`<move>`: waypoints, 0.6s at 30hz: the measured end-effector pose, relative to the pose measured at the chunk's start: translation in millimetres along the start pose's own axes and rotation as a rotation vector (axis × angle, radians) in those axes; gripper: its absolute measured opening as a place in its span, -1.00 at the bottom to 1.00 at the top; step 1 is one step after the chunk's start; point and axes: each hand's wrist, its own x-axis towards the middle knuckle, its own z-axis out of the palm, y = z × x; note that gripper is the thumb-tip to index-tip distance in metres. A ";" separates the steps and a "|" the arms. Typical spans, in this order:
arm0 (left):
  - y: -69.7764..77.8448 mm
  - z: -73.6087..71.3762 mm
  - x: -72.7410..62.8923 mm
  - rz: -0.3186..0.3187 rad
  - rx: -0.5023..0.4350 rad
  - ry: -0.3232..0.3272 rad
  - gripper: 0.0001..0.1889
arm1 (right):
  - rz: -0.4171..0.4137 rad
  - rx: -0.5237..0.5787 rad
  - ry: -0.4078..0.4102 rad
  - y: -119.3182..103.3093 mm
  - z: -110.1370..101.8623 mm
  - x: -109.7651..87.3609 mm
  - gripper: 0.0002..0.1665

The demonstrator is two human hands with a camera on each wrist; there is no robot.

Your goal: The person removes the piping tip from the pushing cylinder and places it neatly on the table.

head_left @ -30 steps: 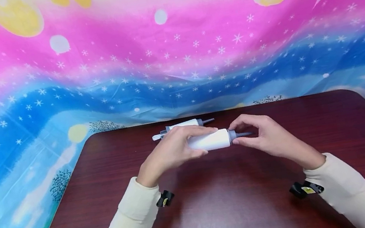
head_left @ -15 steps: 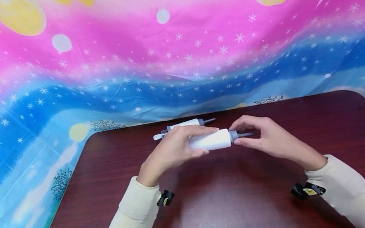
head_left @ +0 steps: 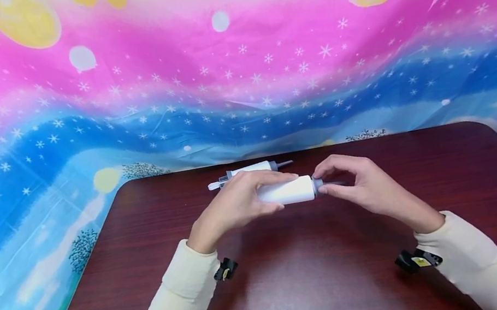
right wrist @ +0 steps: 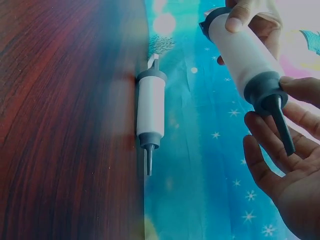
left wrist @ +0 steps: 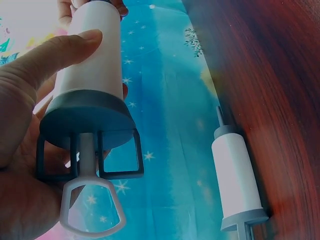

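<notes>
My left hand [head_left: 236, 198] grips the white barrel of a hand pump [head_left: 292, 191], held level above the table. In the left wrist view, my thumb [left wrist: 75, 49] lies along the barrel, and the pump's pale ring handle [left wrist: 92, 207] hangs out below dark grey loops. At the other end, my right hand [head_left: 365, 181] pinches the grey nozzle cap [right wrist: 264, 90] between thumb and fingers. The thin nozzle [right wrist: 282, 125] points out past those fingers. A second, similar pump [right wrist: 151, 107] lies behind, partly hidden by my left hand in the head view.
The dark reddish wood table [head_left: 296, 285] has its far edge just behind the second pump. A pink and blue printed cloth [head_left: 235, 79] hangs behind and around the table. Small black devices [head_left: 225, 269] sit at both wrists.
The right thumb has shifted upward on the grey cap and now covers more of the nozzle. The left hand and the barrel have stayed almost still.
</notes>
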 end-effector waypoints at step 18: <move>-0.1 -0.9 -1.6 0.000 -0.031 0.009 -0.41 | 0.118 0.033 -0.075 0.8 1.2 -0.6 -0.67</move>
